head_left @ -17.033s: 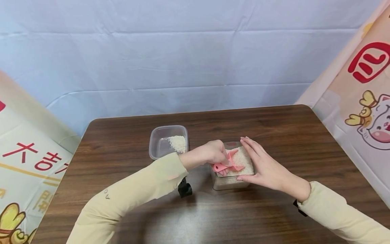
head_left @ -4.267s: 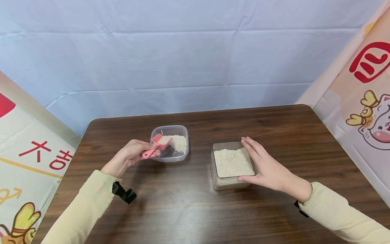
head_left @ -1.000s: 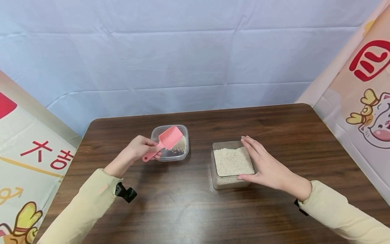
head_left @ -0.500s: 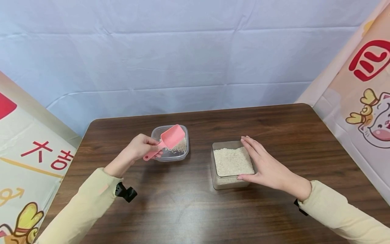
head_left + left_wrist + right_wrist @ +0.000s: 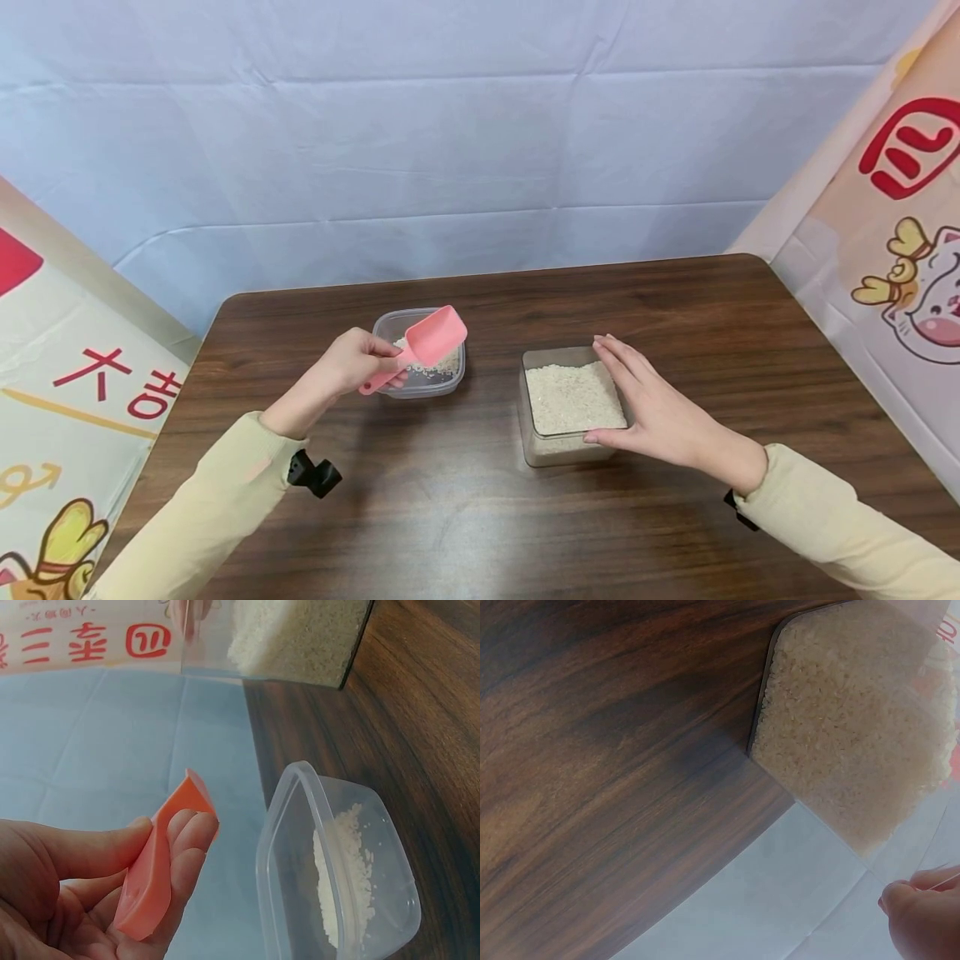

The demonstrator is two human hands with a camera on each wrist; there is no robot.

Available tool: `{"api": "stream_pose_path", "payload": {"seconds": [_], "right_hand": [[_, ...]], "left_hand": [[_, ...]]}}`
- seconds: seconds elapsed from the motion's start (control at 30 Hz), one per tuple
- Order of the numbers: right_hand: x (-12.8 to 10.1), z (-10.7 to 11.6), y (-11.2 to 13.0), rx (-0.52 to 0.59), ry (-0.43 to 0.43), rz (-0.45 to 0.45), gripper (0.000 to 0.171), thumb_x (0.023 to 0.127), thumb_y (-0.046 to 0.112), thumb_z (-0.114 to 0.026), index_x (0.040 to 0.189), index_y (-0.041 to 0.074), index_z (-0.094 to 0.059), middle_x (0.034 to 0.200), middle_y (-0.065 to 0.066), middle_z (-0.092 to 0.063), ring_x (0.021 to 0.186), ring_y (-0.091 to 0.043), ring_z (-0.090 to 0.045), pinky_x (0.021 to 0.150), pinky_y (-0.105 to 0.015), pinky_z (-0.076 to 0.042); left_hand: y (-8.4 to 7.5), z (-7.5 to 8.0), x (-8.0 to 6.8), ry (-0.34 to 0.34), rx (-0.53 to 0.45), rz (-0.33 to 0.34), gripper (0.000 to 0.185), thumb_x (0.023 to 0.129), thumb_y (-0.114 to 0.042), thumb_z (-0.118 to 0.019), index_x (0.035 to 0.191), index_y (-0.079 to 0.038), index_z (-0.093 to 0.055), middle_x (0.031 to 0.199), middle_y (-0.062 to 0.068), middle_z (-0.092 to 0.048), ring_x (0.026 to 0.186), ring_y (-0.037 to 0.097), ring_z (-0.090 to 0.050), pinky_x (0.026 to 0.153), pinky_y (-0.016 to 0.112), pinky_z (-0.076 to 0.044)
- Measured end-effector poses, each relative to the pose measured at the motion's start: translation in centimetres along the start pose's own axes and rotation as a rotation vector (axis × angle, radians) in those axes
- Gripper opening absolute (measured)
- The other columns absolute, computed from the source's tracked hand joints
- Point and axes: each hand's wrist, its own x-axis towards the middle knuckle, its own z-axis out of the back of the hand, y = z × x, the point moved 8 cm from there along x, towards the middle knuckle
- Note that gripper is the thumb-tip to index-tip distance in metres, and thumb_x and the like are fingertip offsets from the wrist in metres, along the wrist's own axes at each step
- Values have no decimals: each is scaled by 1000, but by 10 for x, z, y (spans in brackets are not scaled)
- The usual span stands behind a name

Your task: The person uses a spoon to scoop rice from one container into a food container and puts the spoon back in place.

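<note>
My left hand [image 5: 352, 362] pinches the handle of a pink scoop [image 5: 437, 337], thumb above and fingers below. The scoop is tilted above a clear plastic tub [image 5: 381, 327], and no rice shows in its bowl. White rice [image 5: 349, 877] lies in a pile inside the tub, partly hidden by the scoop in the head view. To the right stands a square see-through bin [image 5: 558, 357] filled with rice [image 5: 847, 712]. My right hand [image 5: 660, 417] rests against its right side with fingers extended, the thumb touching the front rim and the fingertips near the back corner.
Both containers stand on a dark wood-grain table [image 5: 465, 517]. Behind it hangs a pale blue cloth [image 5: 480, 150]. Printed banners [image 5: 885, 275] flank the table on the left and right. A black camera mount [image 5: 313, 473] juts out from the left wrist.
Seventeen seconds ago the scoop was in the rice bin; later it held rice over the tub. Its bowl now looks bare, and it has lately shifted slightly right. The right hand stays put.
</note>
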Motion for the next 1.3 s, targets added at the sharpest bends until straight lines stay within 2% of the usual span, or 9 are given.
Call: {"api": "stream_pose_path", "payload": {"seconds": [0.27,0.37,0.53,0.6,0.87,1.07,1.3], "right_hand": [[-1,0,0,-1,0,2,104,70,53,-72,142,-3,-22,147,-13,-21,135,-27,-20,109,-16,-15],[-2,-1,-2,0,5,-10,104,70,52,-72,142,-2,-22,148,-13,-20,135,-27,-20,108,-15,-14],[-2,-1,-2,6,1,-10,104,69,51,-73,142,-2,-22,147,-13,-20,135,-26,-19,108,-14,-14],[-2,0,-1,8,-4,0,104,69,51,-73,142,-3,-23,147,-14,-20,135,-27,-20,107,-13,-13],[0,-1,-1,8,-10,13,104,69,52,-73,141,-4,-24,147,-14,-21,135,-27,-20,107,-12,-11],[0,-1,-1,4,-6,9,104,69,52,-73,141,-3,-23,147,-14,-21,135,-28,-20,108,-15,-14],[0,-1,-2,2,-5,6,104,69,53,-73,142,-3,-23,147,-14,-21,135,-27,-20,109,-17,-16]], "left_hand": [[-7,-4,-1,-1,38,-16,26,88,-2,-57,110,13,-59,87,23,-67,75,24,-68,47,19,-43],[-10,-5,-1,-7,64,-17,25,87,-2,-58,109,11,-61,83,19,-68,74,24,-68,45,20,-40],[-14,-7,1,-8,63,-20,23,86,-4,-60,105,9,-64,78,15,-69,75,26,-68,46,21,-43],[-15,-7,2,-7,60,-23,23,87,-5,-60,104,8,-64,78,15,-68,74,24,-68,48,21,-47],[-25,-11,1,-7,89,-42,20,86,-7,-62,101,6,-66,74,12,-68,65,14,-66,45,22,-41],[-31,-12,1,-4,94,-64,19,86,-5,-61,100,7,-66,75,13,-68,72,22,-67,53,22,-49],[-40,-16,0,6,63,-64,21,85,-7,-63,101,7,-66,76,14,-69,65,15,-66,45,19,-38]]}}
